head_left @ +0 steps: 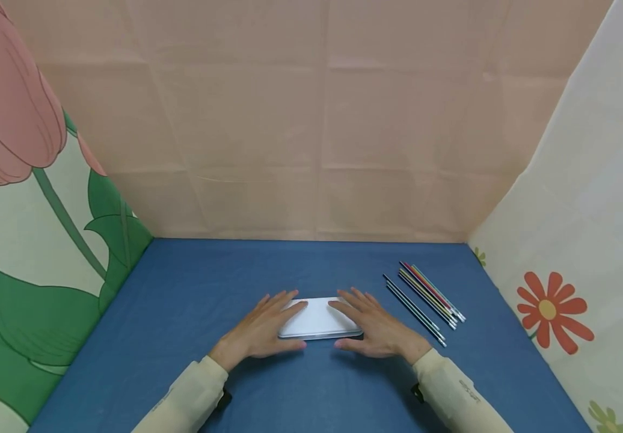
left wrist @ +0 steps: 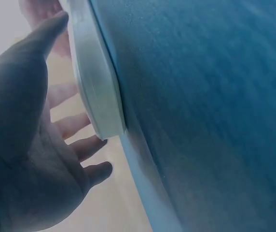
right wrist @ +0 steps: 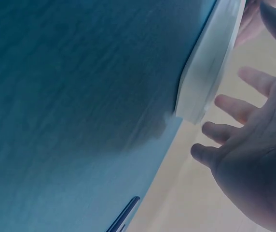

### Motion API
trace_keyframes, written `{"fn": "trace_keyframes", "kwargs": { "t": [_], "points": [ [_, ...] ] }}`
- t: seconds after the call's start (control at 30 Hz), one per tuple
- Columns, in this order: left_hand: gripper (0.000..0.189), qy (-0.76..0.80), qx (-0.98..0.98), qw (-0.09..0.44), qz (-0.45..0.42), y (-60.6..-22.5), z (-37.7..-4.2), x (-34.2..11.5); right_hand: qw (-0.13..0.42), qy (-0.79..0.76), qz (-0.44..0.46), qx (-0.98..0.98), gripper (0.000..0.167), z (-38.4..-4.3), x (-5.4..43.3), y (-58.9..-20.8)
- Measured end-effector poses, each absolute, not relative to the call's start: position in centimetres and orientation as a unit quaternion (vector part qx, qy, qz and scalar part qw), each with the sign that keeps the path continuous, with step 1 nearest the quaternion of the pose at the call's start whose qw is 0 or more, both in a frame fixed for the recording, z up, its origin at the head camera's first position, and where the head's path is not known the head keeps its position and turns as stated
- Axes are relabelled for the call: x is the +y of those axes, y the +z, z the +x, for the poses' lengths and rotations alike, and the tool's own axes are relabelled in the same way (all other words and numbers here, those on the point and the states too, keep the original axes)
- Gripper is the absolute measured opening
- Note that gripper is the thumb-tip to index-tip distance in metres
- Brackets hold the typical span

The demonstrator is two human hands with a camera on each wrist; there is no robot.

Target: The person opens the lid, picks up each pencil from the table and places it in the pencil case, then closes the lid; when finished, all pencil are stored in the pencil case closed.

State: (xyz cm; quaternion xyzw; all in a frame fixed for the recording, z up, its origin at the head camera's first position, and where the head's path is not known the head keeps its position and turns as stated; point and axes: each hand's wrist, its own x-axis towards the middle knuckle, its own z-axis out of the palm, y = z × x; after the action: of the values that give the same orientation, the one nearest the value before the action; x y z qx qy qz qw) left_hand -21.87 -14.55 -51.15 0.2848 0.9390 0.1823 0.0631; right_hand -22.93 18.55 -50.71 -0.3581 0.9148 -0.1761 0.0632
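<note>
Sleeves (head_left: 187, 397), pale: one at each wrist.
Left hand (head_left: 264, 328), right hand (head_left: 372, 328): well apart, fingers spread and extended, neither clamped on anything; whether a fingertip touches the box cannot be told.
Box (head_left: 319, 319), white, shallow: flat on the blue cloth (head_left: 317, 391), between the hands, one at each end, seemingly so as to frame it evenly.
Sticks (head_left: 428, 298), thin, several colours: slanted side by side in loose groups beyond the right hand, probably laid there to leave the middle to the box.
Backdrop (head_left: 317, 120), tan, creased: upright behind the cloth's far edge.
</note>
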Motion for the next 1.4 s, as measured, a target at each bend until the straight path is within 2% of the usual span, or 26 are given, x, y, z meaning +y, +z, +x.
{"fn": "trace_keyframes", "kwargs": {
  "t": [0.27, 0.73, 0.97, 1.23, 1.4],
  "points": [
    [0.084, 0.196, 0.933, 0.062, 0.295, -50.5, -22.1, -14.0, 0.083, -0.168, -0.347, 0.919, 0.083, -23.0, 18.2, -50.5],
    [0.068, 0.198, 0.94, 0.013, 0.279, -50.3, -22.0, -12.6, 0.013, -0.157, -0.363, 0.919, 0.057, -23.5, 17.5, -50.5],
    [0.069, 0.179, 0.952, 0.012, 0.248, -50.6, -21.9, -11.6, -0.005, -0.147, -0.364, 0.92, 0.055, -23.5, 17.3, -50.7],
    [0.075, 0.133, 0.962, -0.028, 0.236, -50.5, -21.6, -10.3, -0.016, -0.134, -0.365, 0.921, 0.055, -23.6, 17.1, -50.8],
    [0.073, 0.117, 0.966, -0.031, 0.229, -50.7, -21.4, -10.0, -0.012, -0.133, -0.364, 0.922, 0.055, -23.6, 17.2, -50.9]
  ]
}}
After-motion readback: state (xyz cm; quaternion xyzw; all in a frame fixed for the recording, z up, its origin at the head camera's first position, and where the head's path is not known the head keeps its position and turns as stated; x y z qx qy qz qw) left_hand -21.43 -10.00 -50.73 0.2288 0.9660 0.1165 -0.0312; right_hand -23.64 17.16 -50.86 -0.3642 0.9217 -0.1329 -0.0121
